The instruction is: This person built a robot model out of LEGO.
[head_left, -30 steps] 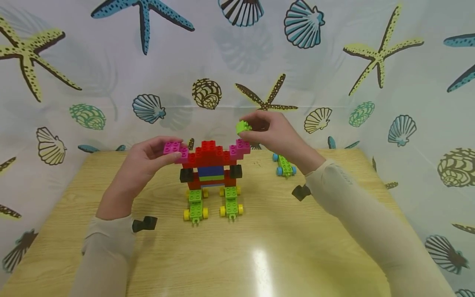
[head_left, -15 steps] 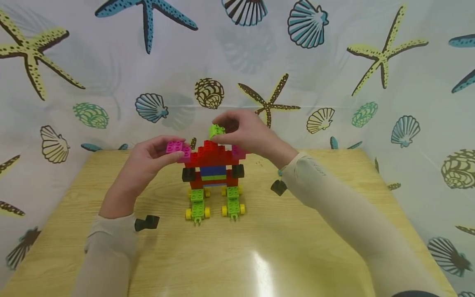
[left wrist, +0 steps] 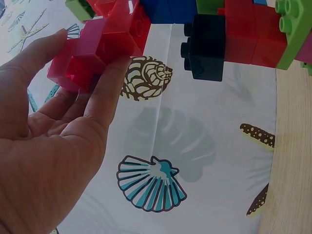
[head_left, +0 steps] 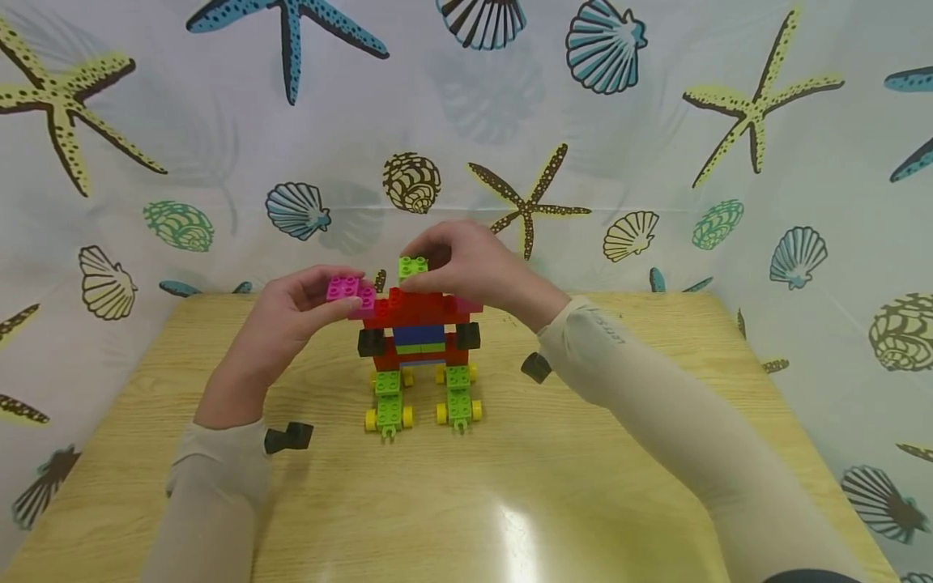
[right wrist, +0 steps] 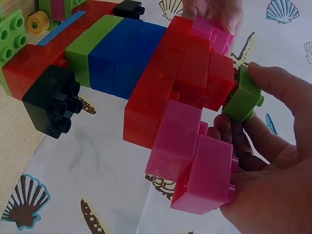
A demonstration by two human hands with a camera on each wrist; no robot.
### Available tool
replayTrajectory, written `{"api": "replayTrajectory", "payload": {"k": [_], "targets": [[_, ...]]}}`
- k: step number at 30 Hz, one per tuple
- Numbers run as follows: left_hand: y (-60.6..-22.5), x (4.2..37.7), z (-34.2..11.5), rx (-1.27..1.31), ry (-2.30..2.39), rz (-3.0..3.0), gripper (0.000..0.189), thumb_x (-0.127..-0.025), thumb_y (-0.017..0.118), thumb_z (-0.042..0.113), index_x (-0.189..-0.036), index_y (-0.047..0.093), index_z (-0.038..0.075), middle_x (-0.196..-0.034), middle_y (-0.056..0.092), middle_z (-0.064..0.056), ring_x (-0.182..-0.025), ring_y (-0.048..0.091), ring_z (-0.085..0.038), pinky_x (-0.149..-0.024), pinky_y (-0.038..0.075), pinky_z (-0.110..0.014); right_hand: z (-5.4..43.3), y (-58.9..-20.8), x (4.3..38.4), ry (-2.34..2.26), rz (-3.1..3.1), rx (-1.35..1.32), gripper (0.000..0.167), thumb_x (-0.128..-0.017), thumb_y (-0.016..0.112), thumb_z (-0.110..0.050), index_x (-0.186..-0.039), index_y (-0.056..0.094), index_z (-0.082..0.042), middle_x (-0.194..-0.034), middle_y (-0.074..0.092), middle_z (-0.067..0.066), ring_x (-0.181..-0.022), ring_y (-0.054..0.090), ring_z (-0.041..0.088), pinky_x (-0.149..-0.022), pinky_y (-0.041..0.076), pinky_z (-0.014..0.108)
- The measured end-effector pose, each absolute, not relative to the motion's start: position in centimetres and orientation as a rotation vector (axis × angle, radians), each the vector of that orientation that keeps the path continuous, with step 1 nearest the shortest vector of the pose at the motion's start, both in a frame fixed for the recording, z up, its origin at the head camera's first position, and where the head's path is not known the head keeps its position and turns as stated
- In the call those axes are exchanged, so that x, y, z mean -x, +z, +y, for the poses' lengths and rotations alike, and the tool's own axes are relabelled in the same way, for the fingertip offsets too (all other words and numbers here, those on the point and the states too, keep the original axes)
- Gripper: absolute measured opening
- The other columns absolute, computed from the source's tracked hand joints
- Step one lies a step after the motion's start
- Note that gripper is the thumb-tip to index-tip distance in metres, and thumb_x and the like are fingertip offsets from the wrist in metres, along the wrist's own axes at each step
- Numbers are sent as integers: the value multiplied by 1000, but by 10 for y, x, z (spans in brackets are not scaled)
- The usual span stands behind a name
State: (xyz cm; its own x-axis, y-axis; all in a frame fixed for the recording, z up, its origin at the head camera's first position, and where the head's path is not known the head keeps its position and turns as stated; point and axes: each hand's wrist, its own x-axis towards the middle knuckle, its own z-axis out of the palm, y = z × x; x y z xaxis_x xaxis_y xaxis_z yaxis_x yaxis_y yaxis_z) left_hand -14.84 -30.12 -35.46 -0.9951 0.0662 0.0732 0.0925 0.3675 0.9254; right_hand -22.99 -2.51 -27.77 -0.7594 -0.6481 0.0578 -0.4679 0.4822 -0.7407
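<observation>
A figure of toy building bricks stands upright on the table, with red bricks [head_left: 379, 312] across its upper part and blue and black bricks below. Its two green wheeled bases [head_left: 389, 405] have yellow wheels. My left hand [head_left: 280, 324] grips the pink bricks [head_left: 344, 289] at the figure's left end, thumb on the near side. My right hand [head_left: 474, 263] pinches a light green brick [right wrist: 243, 95] between thumb and fingers. That brick sits on the topmost red brick [right wrist: 222, 73], studs facing up in the head view. Pink bricks [right wrist: 195, 151] at the right end are partly behind the right hand in the head view.
The wooden table [head_left: 437, 502] extends in front of the figure. Behind it hangs a white cloth [head_left: 466, 129] printed with shells and starfish, which also runs along the sides. Small black devices [head_left: 288, 437] sit at both wrists.
My right hand has moved left and down, bringing the light green brick onto the figure's red top. The right arm now covers the small blue-wheeled green base. My left hand keeps its grip.
</observation>
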Motion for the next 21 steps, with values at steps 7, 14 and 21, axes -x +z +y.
{"api": "replayTrajectory", "payload": {"k": [7,14,21], "targets": [[-355,148,-300,167,-1766,-2562,53,-109,74,41,-156,64,20,-144,70,2,-129,68,-13,-102,58,-14,-27,-276,230,-1086,2528,952,38,-99,87,-30,-134,80,-15,-119,79,0,-105,69,19,-99,61,34],[-355,149,-301,153,-1752,-2580,55,-109,74,43,-157,63,20,-147,70,3,-131,67,-13,-103,57,-13,-26,-273,229,-1035,2542,944,40,-98,89,-31,-133,81,-15,-120,80,-1,-106,70,18,-102,61,34],[-355,149,-301,150,-1726,-2602,54,-109,74,43,-158,63,21,-147,69,3,-129,67,-11,-102,56,-13,-27,-272,229,-1010,2548,958,40,-97,91,-29,-132,81,-14,-116,80,-1,-104,71,18,-99,61,34]]}}
